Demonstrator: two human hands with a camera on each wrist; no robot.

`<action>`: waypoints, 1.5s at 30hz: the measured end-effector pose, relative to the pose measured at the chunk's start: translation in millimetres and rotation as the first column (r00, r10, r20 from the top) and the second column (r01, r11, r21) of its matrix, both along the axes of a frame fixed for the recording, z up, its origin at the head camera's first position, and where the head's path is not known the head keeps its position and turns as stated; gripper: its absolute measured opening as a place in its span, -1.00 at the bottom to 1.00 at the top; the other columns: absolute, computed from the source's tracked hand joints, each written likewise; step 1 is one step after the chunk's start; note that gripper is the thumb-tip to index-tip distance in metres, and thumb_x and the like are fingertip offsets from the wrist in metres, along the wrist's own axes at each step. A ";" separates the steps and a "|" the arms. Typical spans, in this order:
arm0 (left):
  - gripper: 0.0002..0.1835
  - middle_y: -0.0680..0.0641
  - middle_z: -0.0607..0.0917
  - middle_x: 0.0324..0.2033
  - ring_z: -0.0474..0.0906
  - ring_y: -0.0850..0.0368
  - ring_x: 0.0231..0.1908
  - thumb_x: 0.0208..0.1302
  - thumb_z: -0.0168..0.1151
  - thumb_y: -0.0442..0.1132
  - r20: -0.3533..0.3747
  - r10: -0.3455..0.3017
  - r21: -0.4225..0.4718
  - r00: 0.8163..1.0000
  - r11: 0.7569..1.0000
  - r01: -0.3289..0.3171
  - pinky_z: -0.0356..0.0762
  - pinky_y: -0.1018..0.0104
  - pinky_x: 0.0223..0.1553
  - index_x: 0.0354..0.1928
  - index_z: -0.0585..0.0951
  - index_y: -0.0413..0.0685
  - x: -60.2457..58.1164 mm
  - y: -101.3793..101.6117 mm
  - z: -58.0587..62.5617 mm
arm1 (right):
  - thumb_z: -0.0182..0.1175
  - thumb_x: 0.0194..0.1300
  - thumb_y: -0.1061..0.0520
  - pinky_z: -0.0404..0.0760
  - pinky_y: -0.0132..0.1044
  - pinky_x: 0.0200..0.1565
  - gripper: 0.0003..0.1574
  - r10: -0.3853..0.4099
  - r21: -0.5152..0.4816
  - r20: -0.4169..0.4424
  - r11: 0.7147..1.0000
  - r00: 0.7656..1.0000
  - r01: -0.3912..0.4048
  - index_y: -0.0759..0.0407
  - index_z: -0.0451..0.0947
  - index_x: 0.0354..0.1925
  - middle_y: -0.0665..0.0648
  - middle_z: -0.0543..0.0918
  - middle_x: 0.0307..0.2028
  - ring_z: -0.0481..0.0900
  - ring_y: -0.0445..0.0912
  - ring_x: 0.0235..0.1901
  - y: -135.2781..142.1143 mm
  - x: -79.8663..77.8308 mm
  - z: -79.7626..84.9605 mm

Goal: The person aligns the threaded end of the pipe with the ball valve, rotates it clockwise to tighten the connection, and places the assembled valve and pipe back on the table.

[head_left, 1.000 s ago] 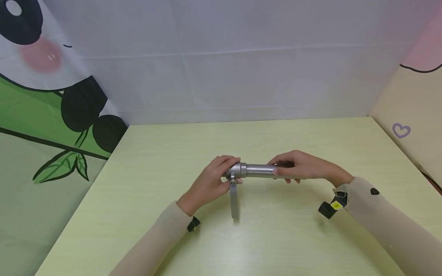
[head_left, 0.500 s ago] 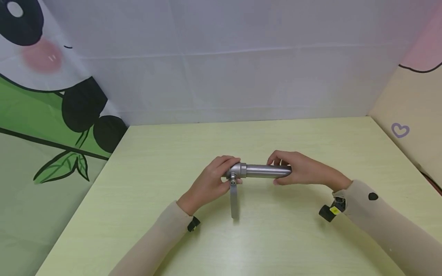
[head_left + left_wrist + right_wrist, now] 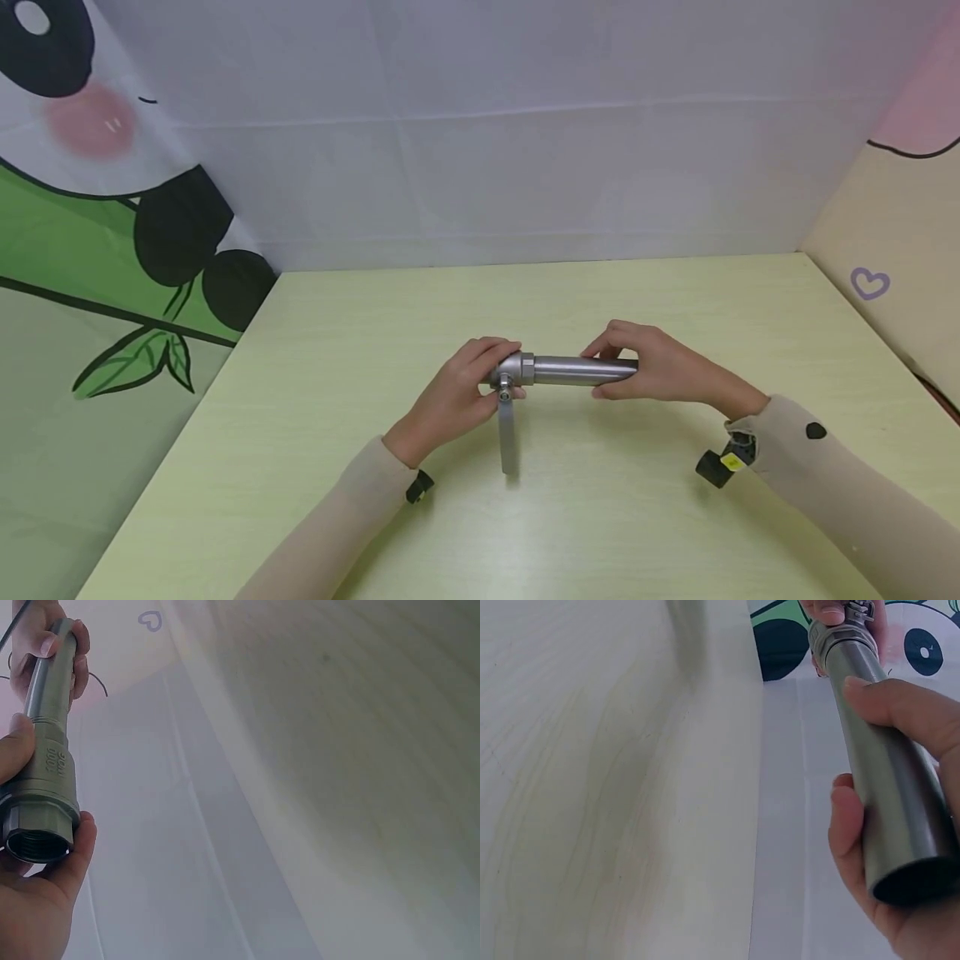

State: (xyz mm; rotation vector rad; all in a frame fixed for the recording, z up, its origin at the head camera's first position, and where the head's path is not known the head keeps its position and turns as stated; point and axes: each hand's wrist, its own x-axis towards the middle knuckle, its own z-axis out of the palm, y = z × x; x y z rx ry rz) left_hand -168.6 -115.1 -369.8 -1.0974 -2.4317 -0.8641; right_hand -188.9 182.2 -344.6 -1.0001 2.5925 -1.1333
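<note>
My left hand [image 3: 453, 402] grips the body of a metal ball valve [image 3: 513, 369], fingers over its far side and thumb on the near side. The valve's flat lever [image 3: 507, 437] points down toward me. A smooth steel pipe [image 3: 562, 371] runs rightward from the valve's hex end. Around the pipe's free end curls my right hand [image 3: 671, 367], fingers behind and thumb in front. In the left wrist view, the valve's threaded socket [image 3: 39, 841] faces the camera. The right wrist view shows the pipe's open end [image 3: 915, 881], with the thumb lying along the pipe.
Valve and pipe are held above a pale wood-grain table [image 3: 360, 333]. A whitish cloth wall [image 3: 480, 183] stands behind it, with cartoon-printed panels at left and right. Small black cameras [image 3: 716, 468] are strapped to both wrists.
My right hand has turned back around the pipe, so its thumb now lies lower and the pipe's end shows. The left hand and the valve have hardly moved.
</note>
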 end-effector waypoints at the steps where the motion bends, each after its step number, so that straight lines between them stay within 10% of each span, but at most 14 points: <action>1: -0.41 -0.08 0.58 0.00 0.50 0.12 -0.07 0.08 0.46 -0.21 -0.002 -0.001 0.001 1.000 1.000 0.001 0.60 0.40 -0.15 0.17 0.52 -0.20 0.0 0.1 0.2 | 0.48 0.04 0.05 0.53 -0.35 -0.28 -0.51 -0.003 -0.009 0.013 1.000 1.000 0.003 -0.05 0.57 -0.03 -0.06 0.56 -0.31 0.54 -0.21 -0.32 0.7 -0.3 -0.3; 23: -0.42 -0.07 0.57 0.00 0.49 0.14 -0.08 0.08 0.46 -0.22 -0.009 0.002 0.011 1.000 1.000 -0.001 0.59 0.44 -0.19 0.16 0.53 -0.21 -0.7 0.5 -1.1 | 0.11 0.41 0.00 0.54 -0.26 -0.51 -0.64 0.054 0.023 0.288 0.998 0.956 -0.064 0.03 0.49 0.13 0.12 0.60 -0.30 0.54 0.01 -0.44 5.7 -6.1 8.1; 32: -0.41 -0.07 0.58 0.01 0.49 0.13 -0.08 0.09 0.46 -0.18 -0.008 0.001 -0.005 1.000 1.000 -0.001 0.59 0.42 -0.16 0.17 0.52 -0.18 -0.2 1.2 -2.3 | 0.47 0.03 -0.09 0.51 -0.33 -0.32 -0.27 0.067 0.089 0.145 0.993 0.987 -0.081 -0.01 0.39 0.11 0.06 0.51 -0.16 0.51 -0.11 -0.36 2.6 -6.8 6.8; 45: -0.43 -0.09 0.58 0.02 0.50 0.12 -0.06 0.11 0.44 -0.20 0.009 0.019 -0.008 1.000 1.000 -0.019 0.58 0.41 -0.20 0.17 0.52 -0.22 1.0 0.3 -0.1 | 0.44 0.10 0.09 0.54 -0.38 -0.38 -0.52 0.062 0.125 -0.087 0.991 0.994 -0.051 -0.02 0.42 -0.08 -0.09 0.59 -0.21 0.50 -0.23 -0.40 0.1 -1.0 7.2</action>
